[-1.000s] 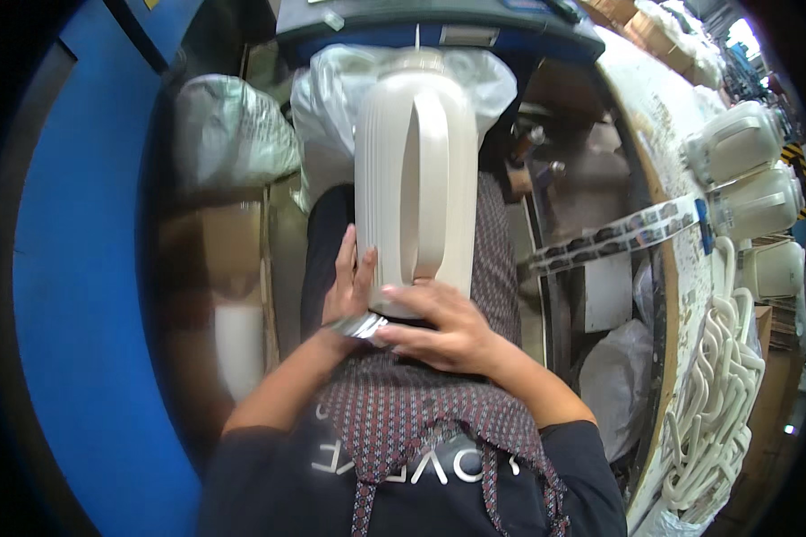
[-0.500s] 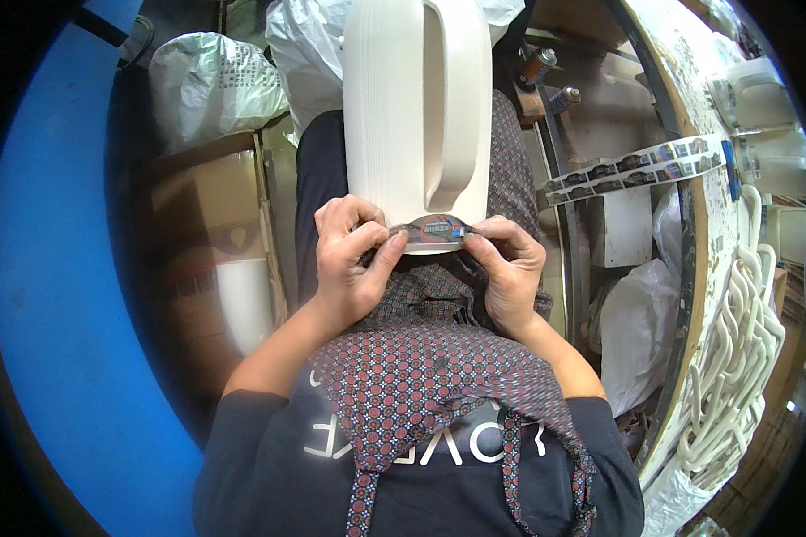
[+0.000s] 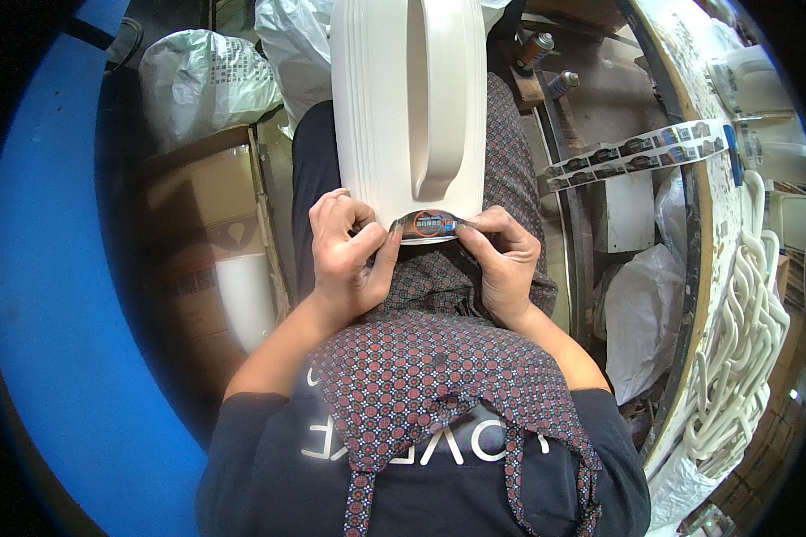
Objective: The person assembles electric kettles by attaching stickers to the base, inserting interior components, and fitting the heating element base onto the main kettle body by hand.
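Note:
A cream plastic jug body (image 3: 372,134), perhaps a thermos shell, lies across my lap with its long handle (image 3: 443,112) facing up. At its near end sits a dark oval-topped sticker (image 3: 428,225) with an orange ring and a small blue patch. My left hand (image 3: 345,255) has thumb and forefinger closed on the sticker's left end. The right end is pinched the same way by my right hand (image 3: 508,259). How much of the sticker touches the jug under my fingertips is hidden.
To the right, a strip of stickers (image 3: 636,159) hangs off a worn bench (image 3: 681,394) that bears a heap of cream handles (image 3: 739,331). Two spray cans (image 3: 535,50) stand beyond my knee. At left are a cardboard box (image 3: 201,192), a white bag (image 3: 208,85) and a blue surface (image 3: 58,268).
The jug has shifted slightly up and left in the picture. Between my hands the sticker has come to face up more and shows more fully. Both hands keep their pinch.

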Demonstrator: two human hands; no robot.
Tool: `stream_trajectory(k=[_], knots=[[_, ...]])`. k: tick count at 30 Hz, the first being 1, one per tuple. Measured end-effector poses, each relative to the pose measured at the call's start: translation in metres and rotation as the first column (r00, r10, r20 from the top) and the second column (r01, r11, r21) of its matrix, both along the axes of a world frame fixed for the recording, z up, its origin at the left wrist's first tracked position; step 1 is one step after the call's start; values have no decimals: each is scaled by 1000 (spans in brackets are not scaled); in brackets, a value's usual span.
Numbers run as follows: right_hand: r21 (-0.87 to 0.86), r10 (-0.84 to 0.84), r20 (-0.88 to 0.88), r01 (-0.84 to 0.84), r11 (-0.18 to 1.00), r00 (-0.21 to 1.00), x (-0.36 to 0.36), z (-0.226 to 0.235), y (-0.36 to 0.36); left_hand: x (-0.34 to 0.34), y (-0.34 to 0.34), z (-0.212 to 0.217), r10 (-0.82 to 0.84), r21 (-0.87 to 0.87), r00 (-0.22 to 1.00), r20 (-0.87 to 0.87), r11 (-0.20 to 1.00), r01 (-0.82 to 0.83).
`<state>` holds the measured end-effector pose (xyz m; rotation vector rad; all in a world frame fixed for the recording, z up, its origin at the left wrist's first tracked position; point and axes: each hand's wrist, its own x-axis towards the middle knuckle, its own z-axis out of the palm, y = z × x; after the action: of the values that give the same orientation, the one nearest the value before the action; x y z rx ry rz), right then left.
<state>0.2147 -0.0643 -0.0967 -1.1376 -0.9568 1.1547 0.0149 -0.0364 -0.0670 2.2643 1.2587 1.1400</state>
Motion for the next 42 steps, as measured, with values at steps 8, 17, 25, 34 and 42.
stream_trajectory(k=[8, 17, 25, 34, 42], knots=[[31, -32, 187, 27, 999, 982, -1, 5, 2, 5, 2, 8, 56, 42, 996, -72, 998, -53], [417, -165, 438, -37, 908, 884, 20, 13, 56, -11, 4, -50, 243, -423, 832, 498, 906, -12], [676, -183, 463, -212, 706, 867, 13, 6, 83, -45, 103, -16, 109, -296, 470, 876, 891, 345], [543, 47, 732, -624, 562, 680, -4, 202, 123, 10, 147, 125, -304, -97, 176, 936, 256, 962], [538, -144, 843, -815, 215, 519, -14, 193, 92, 8, 140, 90, -532, 40, -42, 845, -16, 999]])
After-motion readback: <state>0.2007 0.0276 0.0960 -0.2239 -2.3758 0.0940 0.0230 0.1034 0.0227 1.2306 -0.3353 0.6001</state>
